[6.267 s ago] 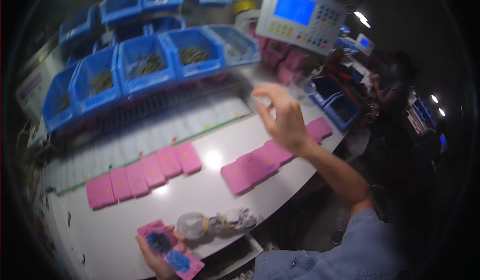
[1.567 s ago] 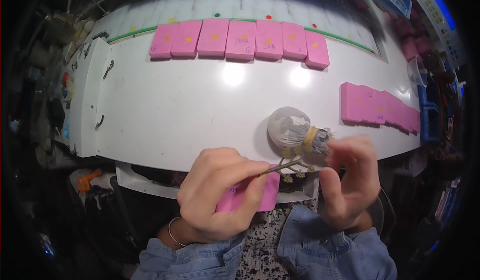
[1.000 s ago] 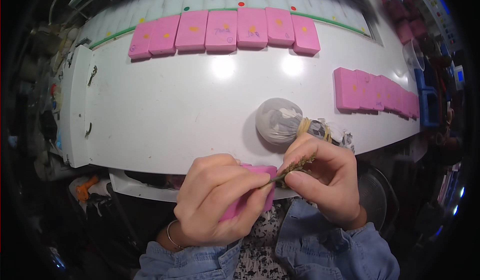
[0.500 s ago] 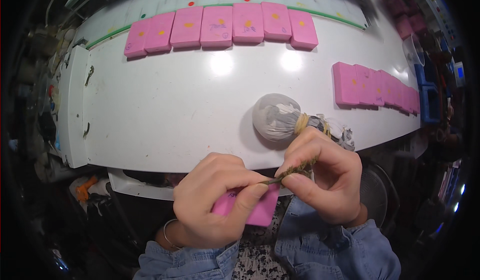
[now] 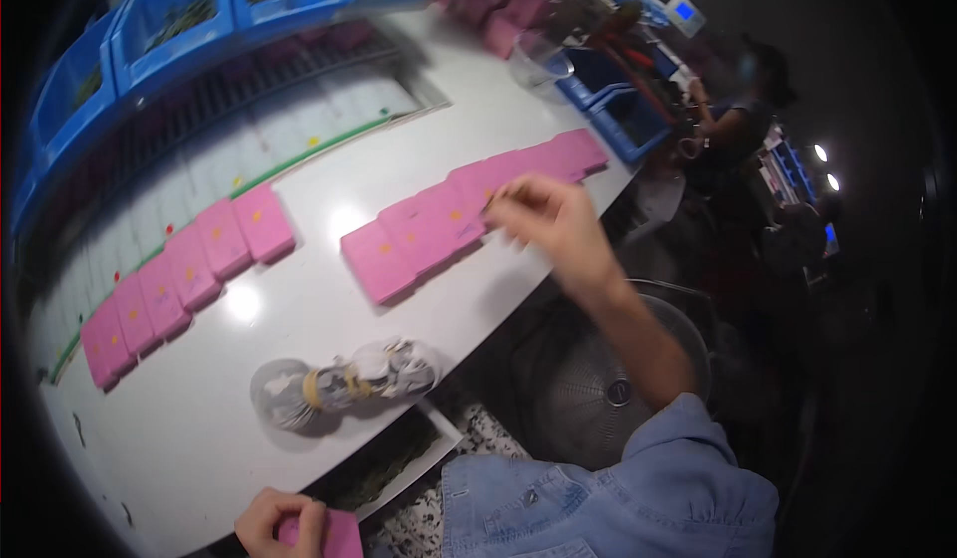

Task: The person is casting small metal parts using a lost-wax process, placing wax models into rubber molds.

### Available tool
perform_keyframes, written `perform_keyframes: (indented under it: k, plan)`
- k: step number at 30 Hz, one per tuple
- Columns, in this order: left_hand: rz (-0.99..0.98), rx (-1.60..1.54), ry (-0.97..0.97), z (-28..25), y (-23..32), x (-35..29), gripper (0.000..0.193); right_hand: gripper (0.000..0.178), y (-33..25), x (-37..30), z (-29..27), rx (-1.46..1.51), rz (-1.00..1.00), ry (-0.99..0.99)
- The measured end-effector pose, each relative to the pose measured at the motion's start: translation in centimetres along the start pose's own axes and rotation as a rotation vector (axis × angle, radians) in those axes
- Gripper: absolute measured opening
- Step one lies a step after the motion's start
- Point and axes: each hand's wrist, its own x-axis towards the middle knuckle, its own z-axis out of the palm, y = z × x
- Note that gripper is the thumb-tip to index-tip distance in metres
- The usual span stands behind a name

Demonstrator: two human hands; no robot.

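My left hand [image 5: 277, 526] is closed around a pink block [image 5: 344, 536] at the lower edge, below the table's front edge. The frame's edge cuts off part of this hand. My right hand [image 5: 553, 224] reaches out over the right-hand row of pink blocks [image 5: 379, 259], its thumb and fingers pinched together. A small brownish piece [image 5: 488, 203] shows at the fingertips, too blurred to name. On the table between the two hands lies a grey, cloth-wrapped bundle [image 5: 284, 396] with a round head, tied with yellowish bands.
Another row of pink blocks [image 5: 164, 289] lies at the left along a green strip. Blue bins [image 5: 179, 35] with dried plant matter hang above. A drawer [image 5: 419, 468] stands open under the table edge. A round metal-mesh bin [image 5: 588, 399] and a co-worker [image 5: 733, 120] are at the right.
My view has swung to the right. My hands have parted: the right has moved away to the right-hand row of blocks, the left stays low with its pink block. The mossy sprig no longer shows between them.
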Motion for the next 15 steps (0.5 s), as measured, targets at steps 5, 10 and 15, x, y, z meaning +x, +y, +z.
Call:
perform_keyframes:
  k: [5,10,15]
  plan:
    - [0.119,0.13,-0.079,1.0,1.1,0.4,0.006,0.021,7.6,7.6,-22.6,-0.786,0.094,0.655]
    - [0.201,0.352,-0.025,1.1,1.7,0.1,0.01,0.019,9.1,10.8,-31.6,-0.991,0.21,0.821]
    - [0.151,0.136,0.124,1.1,0.6,-0.1,0.01,0.015,5.6,9.9,-21.1,-0.523,-0.116,0.65]
